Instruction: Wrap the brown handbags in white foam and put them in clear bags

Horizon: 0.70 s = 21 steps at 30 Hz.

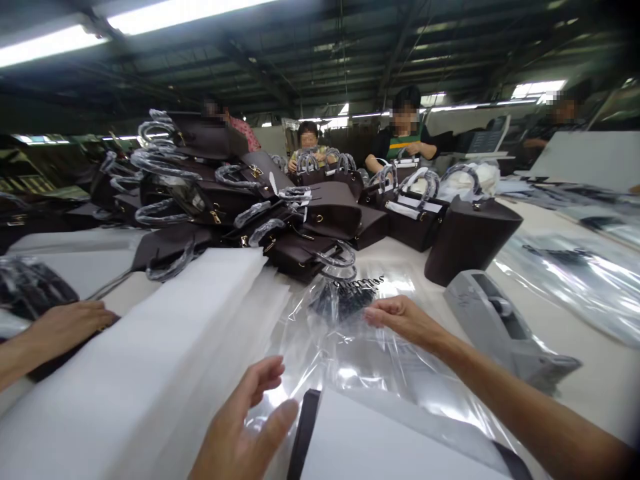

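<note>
My left hand (245, 420) is at the bottom centre, its thumb and fingers apart with nothing between them. Right beside it lies a white sheet (370, 440) over a dark brown item whose edges stick out on both sides. My right hand (397, 317) has its fingers pinched together over clear plastic bags (345, 353). Its fingertips are close to a heap of small black pieces (343, 300) with thin black cords (360, 283). What the pinch holds, if anything, is too small to make out.
White foam sheets (165, 333) are stacked at left, with another person's hand (75, 327) beyond them. Dark brown handbags (330, 207) with wrapped handles pile up ahead. A grey tape dispenser-like device (500, 327) and more clear plastic bags (575, 280) lie right. Co-workers (405, 133) are behind.
</note>
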Each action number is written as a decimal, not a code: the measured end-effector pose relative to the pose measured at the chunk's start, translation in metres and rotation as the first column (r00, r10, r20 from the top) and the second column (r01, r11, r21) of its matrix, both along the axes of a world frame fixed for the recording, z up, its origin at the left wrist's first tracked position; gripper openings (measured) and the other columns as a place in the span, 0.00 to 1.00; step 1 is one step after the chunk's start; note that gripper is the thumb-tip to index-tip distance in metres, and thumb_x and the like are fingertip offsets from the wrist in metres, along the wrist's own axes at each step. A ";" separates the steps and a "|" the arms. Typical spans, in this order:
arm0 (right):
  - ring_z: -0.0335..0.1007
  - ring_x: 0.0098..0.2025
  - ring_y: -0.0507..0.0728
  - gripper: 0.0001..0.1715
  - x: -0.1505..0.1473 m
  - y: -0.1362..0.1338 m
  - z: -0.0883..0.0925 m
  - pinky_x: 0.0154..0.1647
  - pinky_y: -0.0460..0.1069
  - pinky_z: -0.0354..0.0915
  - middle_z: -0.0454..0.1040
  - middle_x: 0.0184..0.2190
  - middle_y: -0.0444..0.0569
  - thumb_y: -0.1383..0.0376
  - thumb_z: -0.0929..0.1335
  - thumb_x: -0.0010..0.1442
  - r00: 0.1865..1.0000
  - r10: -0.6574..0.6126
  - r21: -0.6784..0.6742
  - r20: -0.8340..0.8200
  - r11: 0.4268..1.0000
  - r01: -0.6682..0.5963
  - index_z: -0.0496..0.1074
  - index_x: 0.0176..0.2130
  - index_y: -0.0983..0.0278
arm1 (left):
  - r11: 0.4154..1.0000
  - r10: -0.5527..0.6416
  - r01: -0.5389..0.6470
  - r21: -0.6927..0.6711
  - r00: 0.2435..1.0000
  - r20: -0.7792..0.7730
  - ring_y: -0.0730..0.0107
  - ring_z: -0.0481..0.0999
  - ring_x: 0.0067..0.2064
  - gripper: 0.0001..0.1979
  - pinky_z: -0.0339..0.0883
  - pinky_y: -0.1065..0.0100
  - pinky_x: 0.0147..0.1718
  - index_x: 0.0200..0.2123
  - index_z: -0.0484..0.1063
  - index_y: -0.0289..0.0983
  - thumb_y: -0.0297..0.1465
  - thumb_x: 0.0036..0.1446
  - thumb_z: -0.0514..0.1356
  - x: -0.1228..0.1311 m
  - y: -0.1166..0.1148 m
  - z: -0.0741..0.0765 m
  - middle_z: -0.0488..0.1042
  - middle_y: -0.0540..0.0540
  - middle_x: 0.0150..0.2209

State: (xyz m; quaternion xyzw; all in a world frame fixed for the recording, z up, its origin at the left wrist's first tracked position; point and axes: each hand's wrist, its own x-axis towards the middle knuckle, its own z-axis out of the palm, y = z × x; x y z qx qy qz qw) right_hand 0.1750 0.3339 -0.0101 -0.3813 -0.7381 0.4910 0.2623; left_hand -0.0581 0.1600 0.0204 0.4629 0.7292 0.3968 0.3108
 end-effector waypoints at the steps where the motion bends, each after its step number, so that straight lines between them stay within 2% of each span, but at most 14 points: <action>1: 0.58 0.25 0.49 0.24 -0.003 0.000 0.002 0.27 0.45 0.55 0.65 0.22 0.44 0.50 0.63 0.57 1.000 0.001 0.028 0.014 1.000 -0.002 0.72 0.28 0.67 | 1.000 -0.012 0.012 0.000 0.995 -0.095 0.54 0.72 0.45 0.32 0.67 0.55 0.43 0.51 0.63 0.41 0.53 0.47 0.55 0.006 0.011 0.008 0.69 0.41 0.49; 3: 0.56 0.23 0.48 0.23 -0.008 -0.001 0.007 0.25 0.45 0.53 0.64 0.22 0.43 0.51 0.63 0.58 0.999 0.016 0.082 0.039 0.996 -0.020 0.71 0.27 0.67 | 0.990 -0.053 0.095 0.101 0.933 -0.356 0.58 0.72 0.41 0.33 0.69 0.58 0.37 0.55 0.59 0.43 0.46 0.47 0.59 0.018 0.035 0.017 0.61 0.41 0.56; 5: 0.55 0.23 0.48 0.22 -0.008 -0.005 0.013 0.24 0.44 0.53 0.63 0.21 0.43 0.52 0.63 0.59 0.995 0.070 0.124 0.075 0.989 -0.079 0.70 0.26 0.67 | 0.929 -0.124 0.309 0.204 0.778 -0.616 0.59 0.70 0.43 0.25 0.66 0.58 0.39 0.53 0.63 0.43 0.38 0.50 0.60 0.026 0.056 0.018 0.58 0.42 0.58; 7: 0.57 0.24 0.49 0.21 -0.005 -0.013 0.020 0.25 0.44 0.54 0.64 0.22 0.43 0.54 0.61 0.60 0.982 0.122 0.170 0.141 0.975 -0.146 0.70 0.26 0.66 | 0.829 -0.225 0.528 0.184 0.617 -0.754 0.61 0.69 0.42 0.11 0.62 0.58 0.41 0.42 0.71 0.41 0.31 0.56 0.55 0.027 0.073 0.013 0.68 0.44 0.51; 9: 0.62 0.28 0.51 0.18 0.001 -0.025 0.027 0.28 0.45 0.57 0.69 0.26 0.45 0.53 0.63 0.59 0.966 0.103 0.254 0.236 0.953 -0.164 0.71 0.32 0.65 | 0.768 -0.318 0.630 0.120 0.537 -0.781 0.63 0.68 0.39 0.12 0.60 0.60 0.40 0.31 0.73 0.39 0.30 0.60 0.50 0.024 0.084 0.006 0.75 0.46 0.36; 12: 0.66 0.32 0.55 0.16 0.010 -0.044 0.030 0.31 0.48 0.59 0.72 0.32 0.48 0.55 0.68 0.55 0.898 -0.039 0.410 0.438 0.898 -0.161 0.70 0.39 0.63 | 0.761 -0.367 0.640 0.107 0.560 -0.742 0.65 0.67 0.36 0.14 0.57 0.61 0.37 0.25 0.70 0.37 0.33 0.60 0.51 0.018 0.092 -0.007 0.72 0.47 0.28; 14: 0.66 0.30 0.55 0.09 0.015 -0.053 0.027 0.30 0.48 0.58 0.72 0.29 0.48 0.61 0.65 0.58 0.810 -0.112 0.451 0.576 0.870 -0.201 0.70 0.35 0.63 | 0.769 -0.378 0.623 0.145 0.625 -0.682 0.66 0.67 0.35 0.13 0.57 0.62 0.38 0.24 0.70 0.37 0.33 0.59 0.53 0.016 0.095 -0.016 0.71 0.48 0.27; 16: 0.66 0.28 0.55 0.12 0.020 -0.058 0.020 0.29 0.48 0.57 0.72 0.27 0.48 0.66 0.60 0.61 0.740 -0.153 0.457 0.655 0.860 -0.226 0.69 0.30 0.64 | 0.781 -0.387 0.599 0.176 0.686 -0.616 0.67 0.68 0.36 0.11 0.58 0.64 0.39 0.24 0.69 0.36 0.33 0.57 0.54 0.016 0.096 -0.023 0.71 0.48 0.27; 19: 0.66 0.27 0.53 0.12 0.027 -0.055 0.008 0.29 0.47 0.56 0.72 0.25 0.46 0.66 0.61 0.62 0.760 -0.164 0.453 0.629 0.872 -0.187 0.68 0.28 0.64 | 0.803 -0.406 0.572 0.170 0.732 -0.546 0.69 0.68 0.35 0.10 0.59 0.66 0.39 0.23 0.67 0.36 0.33 0.55 0.57 0.015 0.094 -0.026 0.69 0.49 0.27; 21: 0.65 0.26 0.51 0.11 0.030 -0.049 0.002 0.27 0.45 0.54 0.70 0.23 0.44 0.62 0.65 0.59 0.804 -0.168 0.437 0.571 0.891 -0.125 0.66 0.26 0.64 | 0.813 -0.479 0.576 0.088 0.747 -0.461 0.69 0.68 0.34 0.10 0.60 0.67 0.37 0.23 0.66 0.36 0.34 0.52 0.59 0.013 0.092 -0.023 0.69 0.50 0.27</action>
